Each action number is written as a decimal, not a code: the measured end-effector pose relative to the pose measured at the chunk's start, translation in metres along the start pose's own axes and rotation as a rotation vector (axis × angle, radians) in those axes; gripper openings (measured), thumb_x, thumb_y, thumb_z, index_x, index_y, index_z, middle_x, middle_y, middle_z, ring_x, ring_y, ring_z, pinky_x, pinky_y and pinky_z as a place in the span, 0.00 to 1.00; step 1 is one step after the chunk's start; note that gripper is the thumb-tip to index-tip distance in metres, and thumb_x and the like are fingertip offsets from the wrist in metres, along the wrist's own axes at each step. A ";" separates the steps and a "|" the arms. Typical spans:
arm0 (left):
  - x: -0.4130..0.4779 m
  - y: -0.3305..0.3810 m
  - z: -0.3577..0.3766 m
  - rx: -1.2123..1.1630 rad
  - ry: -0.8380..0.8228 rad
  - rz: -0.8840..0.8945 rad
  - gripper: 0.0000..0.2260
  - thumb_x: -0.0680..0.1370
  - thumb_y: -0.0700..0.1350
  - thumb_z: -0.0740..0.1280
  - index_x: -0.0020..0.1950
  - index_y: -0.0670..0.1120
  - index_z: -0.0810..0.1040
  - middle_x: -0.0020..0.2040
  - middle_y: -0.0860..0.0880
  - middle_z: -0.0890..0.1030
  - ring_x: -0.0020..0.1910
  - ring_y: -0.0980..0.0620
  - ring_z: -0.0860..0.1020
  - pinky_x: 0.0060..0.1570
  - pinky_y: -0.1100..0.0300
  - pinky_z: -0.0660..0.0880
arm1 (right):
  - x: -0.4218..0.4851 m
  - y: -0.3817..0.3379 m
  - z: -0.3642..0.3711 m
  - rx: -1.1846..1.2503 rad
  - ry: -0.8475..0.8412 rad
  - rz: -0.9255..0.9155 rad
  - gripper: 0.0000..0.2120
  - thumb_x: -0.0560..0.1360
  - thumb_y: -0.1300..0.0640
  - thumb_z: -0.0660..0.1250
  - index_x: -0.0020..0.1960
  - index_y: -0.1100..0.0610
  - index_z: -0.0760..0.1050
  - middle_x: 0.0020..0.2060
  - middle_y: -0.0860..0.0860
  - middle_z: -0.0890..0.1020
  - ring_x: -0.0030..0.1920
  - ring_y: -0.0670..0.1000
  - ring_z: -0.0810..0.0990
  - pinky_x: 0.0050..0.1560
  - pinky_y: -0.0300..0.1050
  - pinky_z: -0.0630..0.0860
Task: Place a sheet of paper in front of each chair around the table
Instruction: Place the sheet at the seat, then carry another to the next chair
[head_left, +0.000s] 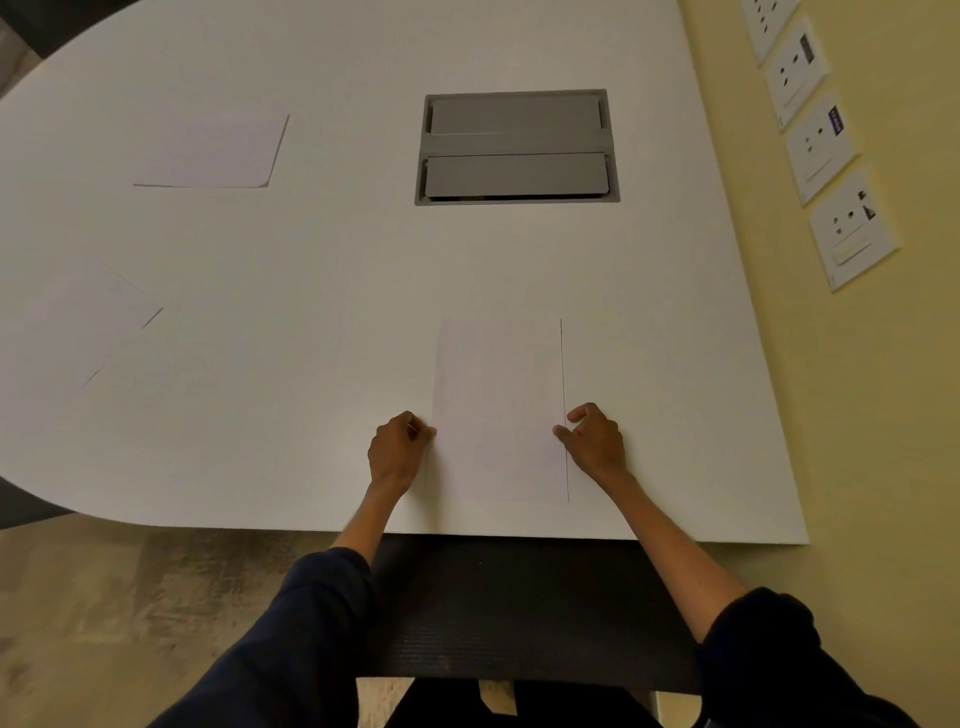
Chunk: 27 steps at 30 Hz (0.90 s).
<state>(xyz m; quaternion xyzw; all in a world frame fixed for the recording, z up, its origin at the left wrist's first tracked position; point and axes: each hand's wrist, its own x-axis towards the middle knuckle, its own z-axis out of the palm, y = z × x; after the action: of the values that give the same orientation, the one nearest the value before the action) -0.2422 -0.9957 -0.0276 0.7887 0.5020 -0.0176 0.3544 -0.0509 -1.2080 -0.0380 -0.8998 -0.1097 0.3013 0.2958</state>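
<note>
Sheet of paper (498, 410): plain white, blank, portrait, lying flat on the white surface (311, 291) near its front edge, above a dark chair back (519, 608). Left hand (397, 449) grip pinches its left edge; right hand (595, 436) grip loosely curled at its right edge, fingertips touching. Two further sheets (210, 150) lie well apart to the left.

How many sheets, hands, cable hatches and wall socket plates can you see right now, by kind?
Sheets of paper: 3, near sheet, left sheet, far sheet
Hands: 2, left hand, right hand
Cable hatch in the table: 1
Wall socket plates: 5
Total: 11
</note>
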 end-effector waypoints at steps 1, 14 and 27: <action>0.000 -0.001 -0.001 -0.020 0.013 0.013 0.09 0.77 0.51 0.69 0.46 0.46 0.78 0.40 0.52 0.80 0.40 0.48 0.79 0.37 0.59 0.69 | 0.000 0.000 -0.001 0.017 0.013 -0.012 0.13 0.73 0.52 0.71 0.54 0.56 0.74 0.40 0.52 0.81 0.46 0.54 0.81 0.46 0.43 0.74; 0.017 0.000 0.003 0.486 -0.328 0.452 0.43 0.71 0.58 0.73 0.79 0.48 0.56 0.80 0.49 0.53 0.79 0.50 0.49 0.73 0.46 0.57 | -0.008 -0.011 0.016 -0.427 -0.173 -0.354 0.47 0.66 0.44 0.77 0.77 0.54 0.58 0.77 0.53 0.58 0.76 0.54 0.56 0.74 0.52 0.56; 0.017 0.003 0.003 0.485 -0.329 0.454 0.38 0.74 0.51 0.72 0.78 0.46 0.56 0.80 0.48 0.53 0.79 0.49 0.49 0.71 0.47 0.59 | -0.008 -0.011 0.018 -0.441 -0.156 -0.345 0.47 0.67 0.45 0.77 0.77 0.54 0.57 0.77 0.52 0.58 0.77 0.54 0.55 0.74 0.51 0.54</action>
<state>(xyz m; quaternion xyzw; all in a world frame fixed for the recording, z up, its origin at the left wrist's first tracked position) -0.2305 -0.9850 -0.0352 0.9277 0.2318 -0.1834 0.2281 -0.0687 -1.1940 -0.0393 -0.8847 -0.3461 0.2837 0.1307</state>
